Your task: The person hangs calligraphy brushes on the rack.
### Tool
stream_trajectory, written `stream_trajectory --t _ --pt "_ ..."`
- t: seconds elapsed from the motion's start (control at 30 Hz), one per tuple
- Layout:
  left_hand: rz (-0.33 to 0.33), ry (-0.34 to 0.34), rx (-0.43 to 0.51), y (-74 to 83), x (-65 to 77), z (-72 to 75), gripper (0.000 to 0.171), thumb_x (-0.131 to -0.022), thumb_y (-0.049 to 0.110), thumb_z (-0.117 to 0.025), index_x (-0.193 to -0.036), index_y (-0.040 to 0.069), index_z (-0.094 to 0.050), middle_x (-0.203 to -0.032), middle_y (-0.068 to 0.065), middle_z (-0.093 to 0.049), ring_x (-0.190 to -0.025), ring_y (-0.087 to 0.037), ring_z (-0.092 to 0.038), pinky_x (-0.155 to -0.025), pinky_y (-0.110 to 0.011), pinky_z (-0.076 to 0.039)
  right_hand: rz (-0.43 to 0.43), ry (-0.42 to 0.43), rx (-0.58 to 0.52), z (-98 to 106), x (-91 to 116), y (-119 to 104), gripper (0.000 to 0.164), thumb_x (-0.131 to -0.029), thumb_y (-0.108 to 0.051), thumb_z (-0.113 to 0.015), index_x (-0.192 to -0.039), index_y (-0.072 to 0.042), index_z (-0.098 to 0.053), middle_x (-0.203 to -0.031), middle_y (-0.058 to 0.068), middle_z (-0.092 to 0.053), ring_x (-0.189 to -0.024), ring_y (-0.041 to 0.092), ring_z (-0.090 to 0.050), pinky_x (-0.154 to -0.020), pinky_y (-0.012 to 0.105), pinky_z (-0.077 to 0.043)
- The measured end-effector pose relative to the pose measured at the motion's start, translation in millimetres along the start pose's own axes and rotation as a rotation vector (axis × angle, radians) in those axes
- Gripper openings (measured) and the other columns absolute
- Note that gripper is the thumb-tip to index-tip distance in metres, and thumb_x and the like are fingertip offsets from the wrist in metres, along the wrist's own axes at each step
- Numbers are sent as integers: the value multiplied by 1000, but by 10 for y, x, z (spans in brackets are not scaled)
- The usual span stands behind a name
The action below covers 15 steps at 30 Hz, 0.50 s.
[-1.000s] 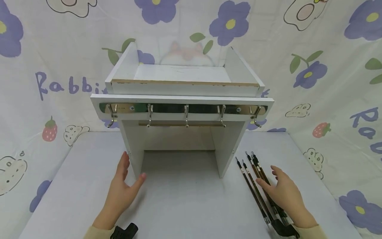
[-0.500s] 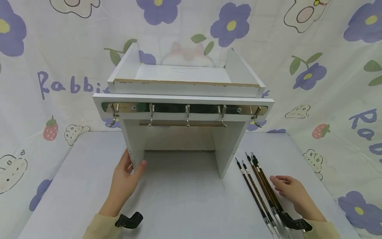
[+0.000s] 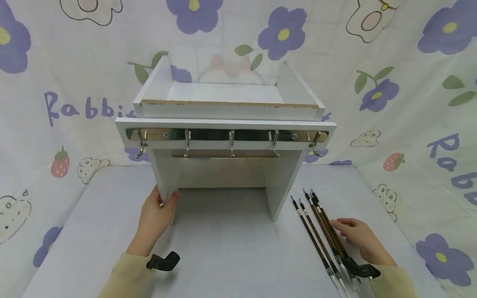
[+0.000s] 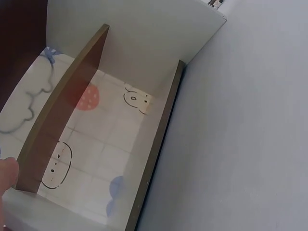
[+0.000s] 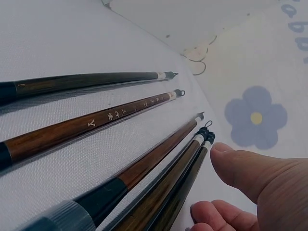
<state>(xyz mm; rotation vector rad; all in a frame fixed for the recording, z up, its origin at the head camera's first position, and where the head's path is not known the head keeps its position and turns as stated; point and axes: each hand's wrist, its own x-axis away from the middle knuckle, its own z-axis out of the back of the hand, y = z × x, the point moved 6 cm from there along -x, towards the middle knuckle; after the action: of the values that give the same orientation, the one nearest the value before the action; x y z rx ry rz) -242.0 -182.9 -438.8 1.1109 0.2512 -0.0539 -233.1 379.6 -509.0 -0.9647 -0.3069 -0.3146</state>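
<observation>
A white wooden shelf rack (image 3: pixel 223 123) with a row of metal hooks (image 3: pixel 232 142) stands on the table. My left hand (image 3: pixel 154 219) grips the lower part of its left side panel (image 3: pixel 164 176), with the thumb on the inner side and the fingers outside. In the left wrist view only a bit of the thumb (image 4: pixel 7 174) shows, beside the rack's inner crossboard (image 4: pixel 62 106). Several calligraphy brushes (image 3: pixel 311 234) with hanging loops and dark wooden handles lie to the right. Beside them rests my right hand (image 3: pixel 363 240), fingers loosely bent, holding nothing; the right wrist view shows brush handles (image 5: pixel 91 122) close by.
A white sheet with flower and rabbit prints (image 3: pixel 376 95) hangs behind and at both sides. The white tabletop (image 3: pixel 231 248) stretches in front of the rack. Black wrist mounts (image 3: pixel 164 261) sit on both wrists. The rack's top holds an open tray (image 3: pixel 223 93).
My left hand has come up to the rack's left panel and taken hold of it. My right hand has lowered beside the brushes, its fingers drawing in. The view shifted slightly.
</observation>
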Motion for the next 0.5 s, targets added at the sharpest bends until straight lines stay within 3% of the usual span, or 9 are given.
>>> stream_trajectory --t 0.27,0.5 --pt "-5 8 -148 -92 -14 28 49 -101 40 -45 -140 10 -46 -138 -21 -51 -118 -42 -55 -85 -56 -50 -12 11 4 13 -46 48 75 -90 -51 -63 -136 5 -44 -130 22 -48 -109 31 -49 -89 43 -46" --pt "-33 15 -191 -131 -38 31 43 -101 34 -47 -136 10 -49 -133 -23 -55 -112 -42 -59 -83 -56 -51 -7 31 -4 5 -32 49 73 -90 -47 -65 -135 6 -44 -130 23 -49 -108 31 -50 -89 45 -46"
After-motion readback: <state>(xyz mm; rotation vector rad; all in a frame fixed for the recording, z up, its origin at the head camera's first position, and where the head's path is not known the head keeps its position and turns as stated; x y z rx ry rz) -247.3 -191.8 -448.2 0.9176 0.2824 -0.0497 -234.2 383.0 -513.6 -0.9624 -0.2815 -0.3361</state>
